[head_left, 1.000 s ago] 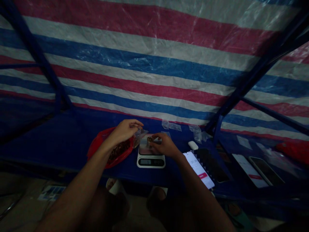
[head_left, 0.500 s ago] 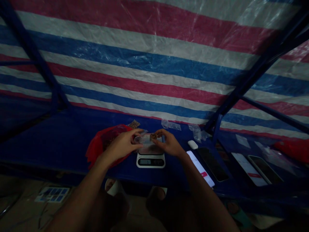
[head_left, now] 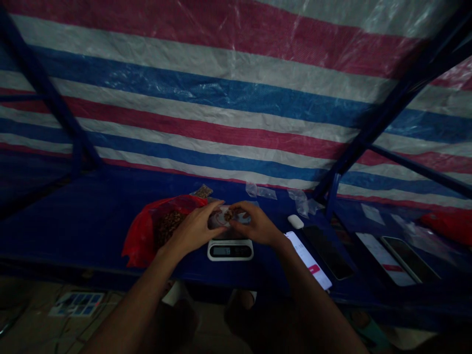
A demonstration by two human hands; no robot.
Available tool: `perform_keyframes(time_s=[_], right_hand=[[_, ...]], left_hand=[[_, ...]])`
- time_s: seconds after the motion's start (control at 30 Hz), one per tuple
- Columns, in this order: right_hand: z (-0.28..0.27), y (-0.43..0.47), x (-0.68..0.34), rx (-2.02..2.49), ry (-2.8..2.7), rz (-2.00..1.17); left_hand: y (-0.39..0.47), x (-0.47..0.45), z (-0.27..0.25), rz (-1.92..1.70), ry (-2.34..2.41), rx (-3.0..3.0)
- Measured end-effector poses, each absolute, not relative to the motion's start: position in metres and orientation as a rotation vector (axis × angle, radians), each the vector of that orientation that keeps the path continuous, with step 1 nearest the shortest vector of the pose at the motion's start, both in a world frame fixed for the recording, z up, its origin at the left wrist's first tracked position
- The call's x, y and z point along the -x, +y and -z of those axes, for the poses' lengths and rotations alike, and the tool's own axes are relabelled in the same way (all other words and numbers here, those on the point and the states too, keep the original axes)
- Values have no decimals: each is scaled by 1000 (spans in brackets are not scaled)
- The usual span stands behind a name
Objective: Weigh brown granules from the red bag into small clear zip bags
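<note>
My left hand (head_left: 199,225) curves round the left side of a small clear plastic bag (head_left: 220,216) just above the kitchen scale (head_left: 230,250). Facing it, my right hand (head_left: 255,225) has its fingers closed on the bag's other side. Some brown pieces (head_left: 228,215) show at the right fingers; the dim light hides their exact kind. The scale's display is lit, though its digits are too small to read. Beside my left wrist, an open red plastic bag (head_left: 142,231) holds many similar brown pieces (head_left: 167,227).
A filled small bag (head_left: 202,191) lies behind the red bag. Clear plastic bags (head_left: 261,191) lie along the back. To the right are a white earbud case (head_left: 295,221), a lit phone (head_left: 309,260), a dark phone (head_left: 328,253) and more phones. Blue metal bars (head_left: 368,132) frame the striped sheet.
Both hands have drawn slightly closer together over the scale. The left hand has turned, and more of the red bag's contents now shows. The view has shifted a little.
</note>
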State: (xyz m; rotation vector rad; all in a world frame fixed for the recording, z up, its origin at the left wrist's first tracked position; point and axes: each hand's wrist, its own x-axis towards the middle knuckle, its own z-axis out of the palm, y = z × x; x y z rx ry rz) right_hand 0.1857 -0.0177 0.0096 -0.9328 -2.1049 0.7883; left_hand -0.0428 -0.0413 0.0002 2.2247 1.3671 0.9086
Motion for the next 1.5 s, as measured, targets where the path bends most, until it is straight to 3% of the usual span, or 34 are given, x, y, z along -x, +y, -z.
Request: perform_keyframes(time_s=[0.8,1.5], right_hand=[[-18,-21,-178,981,-2033,-670],[-26,-23,-170,816,-1598,-950]], left_hand=[[-46,38,-3,-976,1425,-2059],[-52,31,-8,-1350,1181,-1741]])
